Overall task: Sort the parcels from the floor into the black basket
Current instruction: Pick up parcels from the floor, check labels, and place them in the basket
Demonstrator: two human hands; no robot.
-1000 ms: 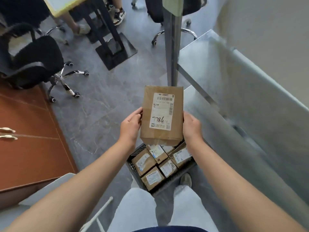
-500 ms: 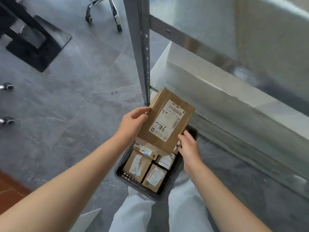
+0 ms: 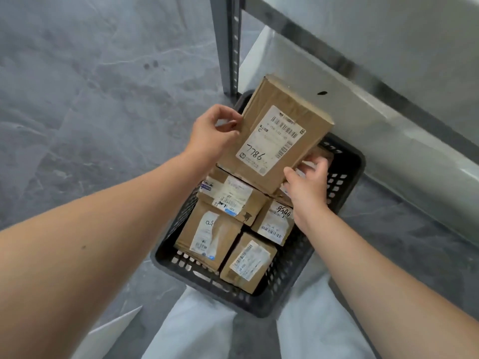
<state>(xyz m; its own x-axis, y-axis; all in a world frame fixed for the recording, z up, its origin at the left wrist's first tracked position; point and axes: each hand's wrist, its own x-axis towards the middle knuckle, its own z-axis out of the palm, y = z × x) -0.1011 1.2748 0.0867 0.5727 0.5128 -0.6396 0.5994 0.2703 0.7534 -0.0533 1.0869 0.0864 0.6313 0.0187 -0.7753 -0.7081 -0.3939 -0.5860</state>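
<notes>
Parcel 7786 [image 3: 274, 130] now lower, seemingly on black basket [image 3: 346, 167]; left hand [image 3: 211, 134], right hand [image 3: 307, 183] pinch it.

The floor [image 3: 90, 112] is grey stone-look tile with pale veins, filling the left half of the frame and the lower right. A thin seam runs across it at upper left, with two small dark spots beside it. A black basket [image 3: 344, 161] with slotted walls stands on it at centre, just beside the foot of a grey metal post [image 3: 228, 47]. A white panel [image 3: 111, 330] shows at lower left.
</notes>
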